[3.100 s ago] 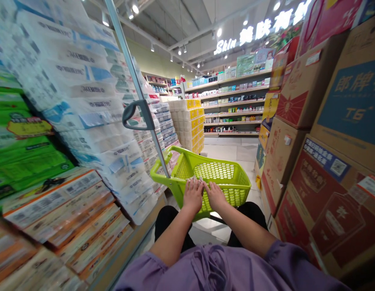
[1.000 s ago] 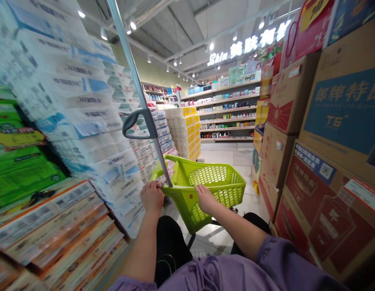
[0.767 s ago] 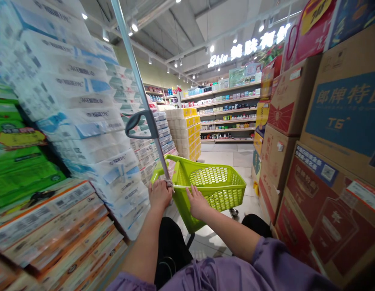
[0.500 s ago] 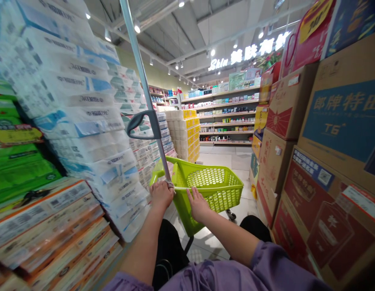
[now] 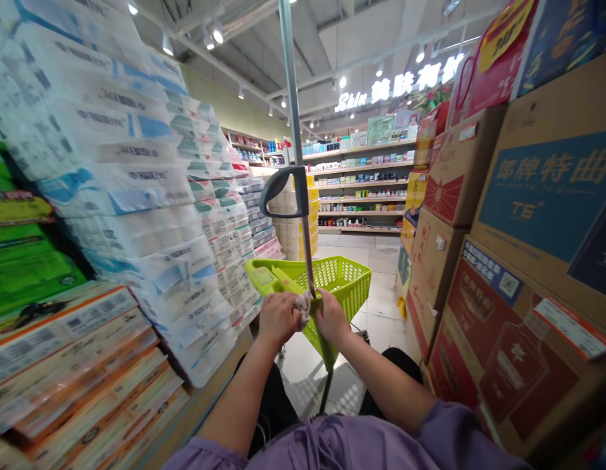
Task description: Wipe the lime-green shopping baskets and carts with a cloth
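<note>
A lime-green shopping basket cart (image 5: 354,282) stands in front of my knees, one corner turned toward me. Its tall metal pole (image 5: 291,85) rises from near that corner and carries a grey loop handle (image 5: 284,192). My left hand (image 5: 279,318) is closed around a crumpled whitish cloth (image 5: 304,307), pressed at the cart's rim by the foot of the pole. On the other side of the pole, my right hand (image 5: 331,316) grips the basket's rim, its fingers curled over the edge and partly hidden.
Stacked tissue packs (image 5: 151,189) line the left, with orange-edged packs (image 5: 97,365) lower down. Cardboard cartons (image 5: 542,176) are piled close on the right. A tiled aisle floor (image 5: 381,300) runs ahead to stocked shelves (image 5: 364,186).
The cart has turned, its pole and handle shifting right and its basket swinging away. My right hand has gone from lying spread on the side to gripping the rim near the pole.
</note>
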Motion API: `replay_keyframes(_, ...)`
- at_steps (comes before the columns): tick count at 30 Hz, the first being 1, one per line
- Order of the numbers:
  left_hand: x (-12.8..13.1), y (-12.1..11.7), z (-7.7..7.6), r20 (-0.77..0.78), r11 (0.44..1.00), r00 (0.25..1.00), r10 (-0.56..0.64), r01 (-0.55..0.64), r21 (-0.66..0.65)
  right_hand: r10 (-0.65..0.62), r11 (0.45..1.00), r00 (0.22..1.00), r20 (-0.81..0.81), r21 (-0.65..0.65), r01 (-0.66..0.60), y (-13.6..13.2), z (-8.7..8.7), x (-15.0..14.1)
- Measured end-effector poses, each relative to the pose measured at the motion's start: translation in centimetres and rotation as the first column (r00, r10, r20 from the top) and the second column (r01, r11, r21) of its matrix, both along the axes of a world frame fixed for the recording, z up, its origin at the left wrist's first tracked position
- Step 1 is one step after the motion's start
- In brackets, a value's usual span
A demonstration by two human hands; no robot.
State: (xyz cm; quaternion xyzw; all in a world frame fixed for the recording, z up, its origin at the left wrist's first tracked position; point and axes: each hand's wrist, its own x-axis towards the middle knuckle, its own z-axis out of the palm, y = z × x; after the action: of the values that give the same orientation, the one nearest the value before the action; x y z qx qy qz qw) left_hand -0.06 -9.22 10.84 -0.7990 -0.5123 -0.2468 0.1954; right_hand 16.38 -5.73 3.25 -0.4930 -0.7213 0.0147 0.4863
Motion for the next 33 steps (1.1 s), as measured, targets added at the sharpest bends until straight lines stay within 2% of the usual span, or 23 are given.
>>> replay_keyframes(2,-0.3,0.2,0.0,0.048,0.999,0.999,-0.004,0.002,0.041,-0.006,0.980,0.994,-0.113,0.195,0.028,-1.0,0.3,-0.2)
replay_keyframes(4,-0.8,0.8,-0.1,0.084,0.999,0.996,0.020,-0.024,0.044,0.020,0.958,0.994,-0.106,0.288,0.011,-1.9,1.0,-0.7)
replay_keyframes(7,-1.4,1.9,-0.5,0.134,0.999,0.990,0.037,-0.034,-0.025,0.048,0.976,0.998,0.045,0.208,-0.057,-2.1,2.3,-1.8)
replay_keyframes(10,-1.9,3.1,-1.0,0.221,0.997,0.975,0.034,-0.018,-0.074,0.019,0.997,0.985,0.174,0.074,-0.032,-1.3,3.3,-2.3)
replay_keyframes(13,-2.3,4.4,-1.1,0.339,0.999,0.941,0.021,-0.007,-0.043,0.024,0.999,0.972,0.233,0.019,-0.029,-0.3,3.5,-1.9)
replay_keyframes(16,-2.1,4.9,-0.9,0.420,0.999,0.908,-0.018,-0.001,0.044,0.013,0.999,0.971,0.237,0.029,-0.020,0.4,3.3,-1.3)
replay_keyframes(18,-1.2,4.4,-0.9,0.378,0.994,0.920,-0.103,0.085,0.063,-0.006,0.998,0.975,0.224,0.057,-0.007,0.4,2.9,-1.0)
replay_keyframes(21,1.1,2.5,-1.4,0.258,0.970,0.937,-0.236,0.244,0.002,0.001,0.994,0.987,0.161,0.111,-0.020,0.1,2.3,-0.5)
replay_keyframes(24,3.4,0.8,-1.6,0.158,0.981,0.969,-0.189,0.192,0.001,0.018,0.984,0.997,0.076,0.174,-0.031,-0.4,1.8,0.4)
replay_keyframes(27,4.0,0.4,-1.2,0.054,0.987,0.986,-0.160,0.159,0.029,0.057,0.974,0.997,0.052,0.215,-0.067,-0.8,1.7,1.9)
replay_keyframes(31,3.4,1.0,-0.6,0.031,0.983,0.984,-0.175,0.172,0.067,0.109,0.977,0.994,0.010,0.182,-0.109,-1.2,2.1,3.4)
replay_keyframes(33,3.8,0.9,-0.7,0.043,0.981,0.982,-0.183,0.179,0.068,0.070,0.989,0.997,-0.042,0.136,-0.064,-1.2,2.4,3.4)
